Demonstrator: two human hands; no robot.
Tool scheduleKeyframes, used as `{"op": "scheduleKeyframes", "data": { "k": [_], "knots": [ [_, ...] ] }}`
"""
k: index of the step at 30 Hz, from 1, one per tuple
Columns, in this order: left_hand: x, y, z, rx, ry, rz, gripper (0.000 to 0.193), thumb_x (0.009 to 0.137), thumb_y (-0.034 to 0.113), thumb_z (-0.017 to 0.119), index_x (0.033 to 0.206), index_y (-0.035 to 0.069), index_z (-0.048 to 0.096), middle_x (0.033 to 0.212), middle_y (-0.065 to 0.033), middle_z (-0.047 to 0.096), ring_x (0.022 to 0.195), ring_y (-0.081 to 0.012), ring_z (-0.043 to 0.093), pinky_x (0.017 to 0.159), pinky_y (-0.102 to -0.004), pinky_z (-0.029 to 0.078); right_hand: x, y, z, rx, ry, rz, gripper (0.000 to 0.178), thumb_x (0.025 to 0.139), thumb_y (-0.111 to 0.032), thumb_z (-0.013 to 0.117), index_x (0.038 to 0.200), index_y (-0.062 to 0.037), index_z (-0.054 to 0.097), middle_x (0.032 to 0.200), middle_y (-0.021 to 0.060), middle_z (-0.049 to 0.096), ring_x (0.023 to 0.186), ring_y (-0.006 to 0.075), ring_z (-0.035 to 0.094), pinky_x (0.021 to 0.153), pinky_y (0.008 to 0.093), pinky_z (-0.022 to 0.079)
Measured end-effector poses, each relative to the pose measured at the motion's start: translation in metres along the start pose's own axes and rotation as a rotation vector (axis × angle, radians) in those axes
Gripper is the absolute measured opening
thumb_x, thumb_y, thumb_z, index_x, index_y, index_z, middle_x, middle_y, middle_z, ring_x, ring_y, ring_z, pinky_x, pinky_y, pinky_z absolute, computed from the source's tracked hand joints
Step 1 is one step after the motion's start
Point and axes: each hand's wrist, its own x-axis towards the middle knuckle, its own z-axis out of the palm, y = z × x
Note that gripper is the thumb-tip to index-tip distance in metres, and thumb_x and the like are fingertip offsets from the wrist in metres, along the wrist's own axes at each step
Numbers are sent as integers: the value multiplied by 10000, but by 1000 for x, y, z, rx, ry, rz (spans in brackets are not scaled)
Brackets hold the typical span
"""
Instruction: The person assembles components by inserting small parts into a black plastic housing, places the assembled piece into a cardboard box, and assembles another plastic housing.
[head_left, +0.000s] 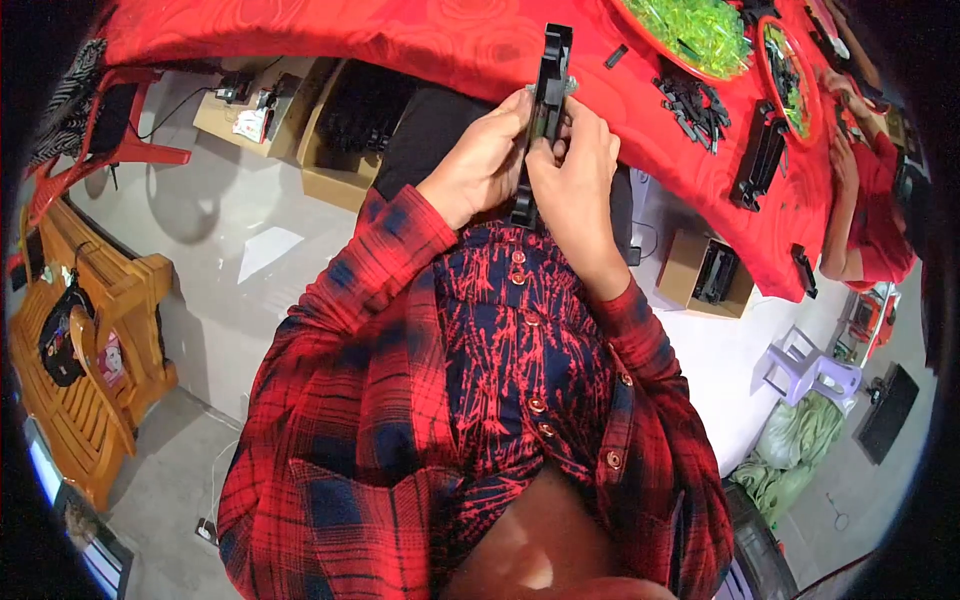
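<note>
Both my hands grip a long, narrow black plastic part (554, 60), held upright over my lap at the table's edge. My left hand (484, 158) is closed on its left side. On the other side my right hand (580, 170) presses its thumb and bent fingers against the part's middle. A small pale or clear bit shows by the fingertips, too small to name. On the red tablecloth (430, 30) to the right lie a heap of small black pieces (692, 110), a single black piece (616, 56) and a similar long black part (760, 160).
A basin of yellow-green clear pieces (690, 30) and a smaller red tray (812, 120) stand at the far right. Beside them a co-worker's arm (846, 175) rests. Cardboard boxes (330, 187) of black parts, a purple stool (815, 370) and a wooden bench (100, 350) stand around.
</note>
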Motion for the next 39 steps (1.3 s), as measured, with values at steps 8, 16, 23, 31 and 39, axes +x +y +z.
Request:
{"op": "scheduleKeyframes", "data": {
  "k": [8,16,23,31,39],
  "knots": [
    [2,-2,-9,-103,-119,-44,354,1078,301,395,1313,83,545,1095,-69,659,984,-188,642,874,-339,539,2,10,4,175,43,2,433,798,-86,664,1212,-9,562,995,169,603,974,352,538,900,469,395],
    [1,1,-8,-232,-170,-79,338,1070,301,417,1289,89,563,1117,-76,659,1036,-211,645,924,-369,540,7,9,-9,577,-81,125,408,870,-121,650,1237,48,592,1016,167,666,924,248,631,819,364,511],
    [0,2,-5,-218,-259,-63,347,1068,306,418,1294,81,556,1169,-74,649,1079,-223,635,962,-381,525,7,8,-8,674,-27,201,324,914,-98,621,1196,60,597,1004,145,678,878,199,650,793,329,528],
    [-3,0,8,-109,-103,-10,360,1076,291,393,1312,56,531,1184,-94,629,1101,-228,616,984,-371,509,8,15,-1,200,39,13,395,814,-110,692,1153,52,570,997,194,628,955,346,552,877,449,428],
    [-7,2,13,1,-55,1,369,1089,284,351,1312,48,525,1175,-81,624,1085,-205,615,984,-348,499,10,17,-9,259,-86,1,380,840,-82,679,1160,69,541,1018,187,636,937,291,593,849,406,468]
  ]
}}
